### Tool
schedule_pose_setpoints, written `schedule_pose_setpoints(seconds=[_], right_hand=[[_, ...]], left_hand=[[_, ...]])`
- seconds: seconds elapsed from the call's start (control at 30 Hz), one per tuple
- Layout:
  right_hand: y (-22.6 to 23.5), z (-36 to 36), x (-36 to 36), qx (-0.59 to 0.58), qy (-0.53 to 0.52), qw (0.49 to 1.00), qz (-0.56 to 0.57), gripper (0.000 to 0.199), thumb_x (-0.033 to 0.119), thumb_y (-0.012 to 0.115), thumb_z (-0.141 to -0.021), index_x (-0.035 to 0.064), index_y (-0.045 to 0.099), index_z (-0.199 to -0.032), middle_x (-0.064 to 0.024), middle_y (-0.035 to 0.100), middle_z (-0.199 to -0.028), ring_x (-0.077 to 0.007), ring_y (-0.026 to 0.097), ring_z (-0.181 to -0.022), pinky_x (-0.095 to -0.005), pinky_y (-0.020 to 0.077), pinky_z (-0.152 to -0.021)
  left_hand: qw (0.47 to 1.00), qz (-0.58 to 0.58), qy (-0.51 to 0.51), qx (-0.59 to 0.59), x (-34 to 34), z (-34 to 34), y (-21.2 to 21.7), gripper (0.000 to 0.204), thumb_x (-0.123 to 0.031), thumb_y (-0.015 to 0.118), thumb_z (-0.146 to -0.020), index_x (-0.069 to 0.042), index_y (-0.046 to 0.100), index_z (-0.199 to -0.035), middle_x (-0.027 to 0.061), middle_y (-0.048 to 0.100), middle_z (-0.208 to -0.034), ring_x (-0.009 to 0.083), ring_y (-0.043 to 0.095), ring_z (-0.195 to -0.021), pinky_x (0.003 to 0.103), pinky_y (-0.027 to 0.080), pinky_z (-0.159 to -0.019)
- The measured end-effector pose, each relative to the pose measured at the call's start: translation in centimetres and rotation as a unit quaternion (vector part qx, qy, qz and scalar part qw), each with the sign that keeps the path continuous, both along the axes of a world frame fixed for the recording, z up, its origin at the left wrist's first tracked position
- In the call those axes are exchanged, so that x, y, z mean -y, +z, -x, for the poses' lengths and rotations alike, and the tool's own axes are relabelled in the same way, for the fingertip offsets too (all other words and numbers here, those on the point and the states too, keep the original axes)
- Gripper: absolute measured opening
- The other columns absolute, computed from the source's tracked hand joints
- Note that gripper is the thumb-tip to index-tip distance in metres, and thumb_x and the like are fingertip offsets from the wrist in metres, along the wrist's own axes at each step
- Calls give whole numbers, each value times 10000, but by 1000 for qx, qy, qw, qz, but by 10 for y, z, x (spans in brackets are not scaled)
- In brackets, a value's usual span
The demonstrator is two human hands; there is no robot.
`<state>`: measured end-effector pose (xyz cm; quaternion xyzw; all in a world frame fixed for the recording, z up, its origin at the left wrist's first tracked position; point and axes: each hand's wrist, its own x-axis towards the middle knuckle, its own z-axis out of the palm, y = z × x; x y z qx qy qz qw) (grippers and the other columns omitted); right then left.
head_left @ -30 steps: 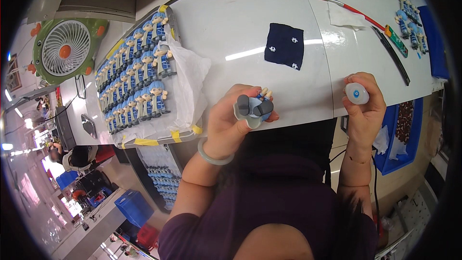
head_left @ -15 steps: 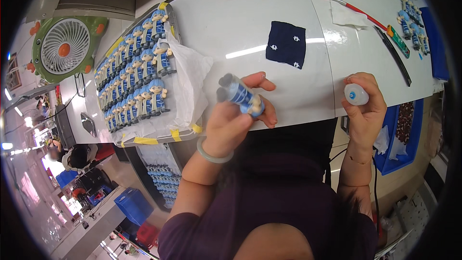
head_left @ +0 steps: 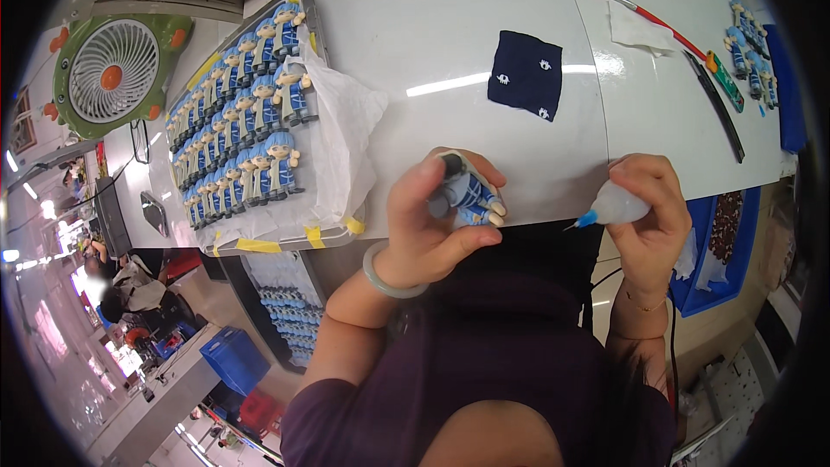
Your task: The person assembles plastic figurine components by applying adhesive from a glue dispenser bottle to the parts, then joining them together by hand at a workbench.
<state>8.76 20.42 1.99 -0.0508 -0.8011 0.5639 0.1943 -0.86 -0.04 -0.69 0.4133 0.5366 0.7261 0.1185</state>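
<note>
My left hand (head_left: 432,227) is closed around a small blue-haired figurine (head_left: 477,199) in blue and white clothes, its dark feet toward the upper left and its head toward me. In my right hand (head_left: 650,220) is a white squeeze bottle (head_left: 621,204) with a blue needle tip pointing left toward the figurine. Tip and figurine are apart. Both are held over the table's near edge. Rows of similar figurines (head_left: 246,112) lie on a paper-lined tray (head_left: 340,227) taped in yellow, to the left of my left hand.
A dark blue cloth (head_left: 526,75) lies on the white table (head_left: 432,26). At right are a red-handled brush (head_left: 644,14), a black tool (head_left: 716,108), a green-handled cutter (head_left: 726,85) and more figurines. A green fan (head_left: 112,78) stands far left; a blue bin (head_left: 718,294) sits below right.
The figurine has turned in my left hand, which has moved slightly right and grips it more closely. The bottle has swung so its tip points left, and my right hand sits a little lower.
</note>
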Motion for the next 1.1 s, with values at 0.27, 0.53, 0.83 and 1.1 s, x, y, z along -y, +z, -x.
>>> schedule_pose_setpoints(seconds=[0.27,0.53,0.83,1.1], right_hand=[[1,0,8,-1,1,998,-66,338,-83,620,-558,26,624,-878,-92,547,-857,-200,561,-766,-258,456,-661],[4,5,12,-38,-2,986,-161,397,-98,607,-516,51,628,-882,-84,546,-853,-221,540,-761,-280,455,-630],[9,6,14,-54,-20,968,-246,439,-89,589,-490,72,637,-896,-73,544,-854,-238,529,-771,-304,443,-662],[9,4,13,-62,-26,959,-274,467,-90,573,-480,79,642,-910,-71,543,-875,-243,523,-807,-310,440,-694]], left_hand=[[1000,9,-8,27,-3,-5,7,657,53,487,-803,-254,125,-1257,251,428,-1091,224,519,-850,312,453,-711],[992,36,-57,104,4,-4,12,616,-25,427,-848,-266,13,-1235,262,430,-1074,248,503,-875,363,438,-780],[991,37,-46,118,0,-5,9,633,-9,467,-836,-256,40,-1234,249,444,-1051,236,508,-873,363,446,-775],[999,12,29,16,-2,-6,0,712,82,534,-767,-213,130,-1273,230,463,-1061,205,522,-845,282,446,-713]])
